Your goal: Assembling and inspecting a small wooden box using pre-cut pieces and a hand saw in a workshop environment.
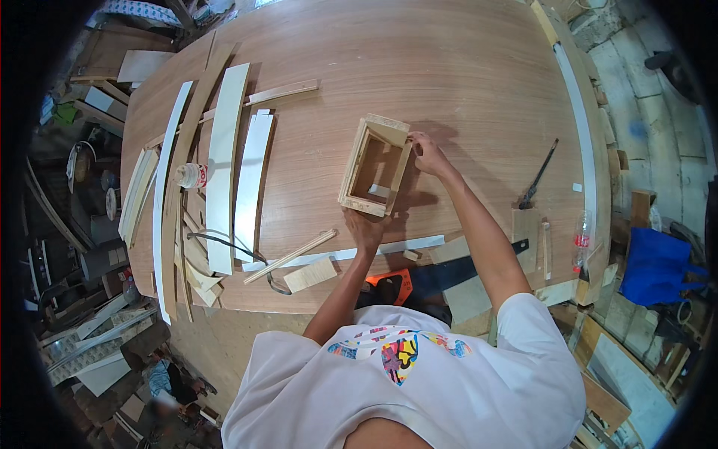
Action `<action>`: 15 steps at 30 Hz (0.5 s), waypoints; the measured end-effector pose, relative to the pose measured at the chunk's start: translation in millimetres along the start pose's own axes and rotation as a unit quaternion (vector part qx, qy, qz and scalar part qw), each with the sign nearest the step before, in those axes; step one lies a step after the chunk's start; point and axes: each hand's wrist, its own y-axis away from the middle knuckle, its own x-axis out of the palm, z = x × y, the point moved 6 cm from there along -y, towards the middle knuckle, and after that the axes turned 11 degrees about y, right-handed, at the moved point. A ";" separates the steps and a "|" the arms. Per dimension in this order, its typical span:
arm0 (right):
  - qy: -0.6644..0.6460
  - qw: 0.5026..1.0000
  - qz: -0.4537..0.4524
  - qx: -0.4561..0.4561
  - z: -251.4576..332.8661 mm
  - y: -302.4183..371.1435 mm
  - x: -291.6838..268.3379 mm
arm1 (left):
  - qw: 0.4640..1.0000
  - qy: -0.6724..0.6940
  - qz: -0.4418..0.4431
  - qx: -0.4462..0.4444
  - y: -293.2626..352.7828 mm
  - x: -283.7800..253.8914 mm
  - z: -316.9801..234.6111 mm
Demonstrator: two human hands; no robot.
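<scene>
The wooden box (pixel 353 168) mid-frame looks walled on all four sides, its top uncovered, with the right hand (pixel 430 155) pinching its upper-right edge and the left hand (pixel 365 230) against its lower end, fingers hidden.

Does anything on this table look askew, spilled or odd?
Mainly the saw: it lies slantwise at the near edge of the table, close to the person's body, which seems an awkward spot. The wooden box shows no obvious damage.
</scene>
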 end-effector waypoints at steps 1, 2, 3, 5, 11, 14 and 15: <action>-0.004 1.000 0.007 -0.001 6.1 2.2 3.6 | 1.000 0.018 0.022 0.007 0.6 -1.7 6.3; 0.002 0.999 0.021 0.035 10.2 6.6 5.2 | 1.000 0.013 0.018 0.000 2.5 -7.3 12.8; 0.008 0.997 0.035 0.071 15.7 9.9 8.3 | 0.993 0.120 0.013 -0.019 4.6 -13.1 20.5; -0.006 0.999 -0.019 0.049 -21.4 25.9 0.9 | 0.970 0.240 0.028 -0.027 -2.2 -7.5 11.8; -0.033 0.991 -0.075 0.108 -42.6 103.4 -8.0 | 0.951 0.143 0.272 0.024 -21.0 -29.2 6.1; 0.036 0.991 -0.071 0.111 -16.8 144.5 -14.0 | 0.931 0.098 0.350 -0.007 -33.0 -36.9 38.0; 0.095 0.987 -0.084 0.095 -2.0 156.9 -22.7 | 0.925 0.152 0.346 -0.027 -34.8 -38.1 25.7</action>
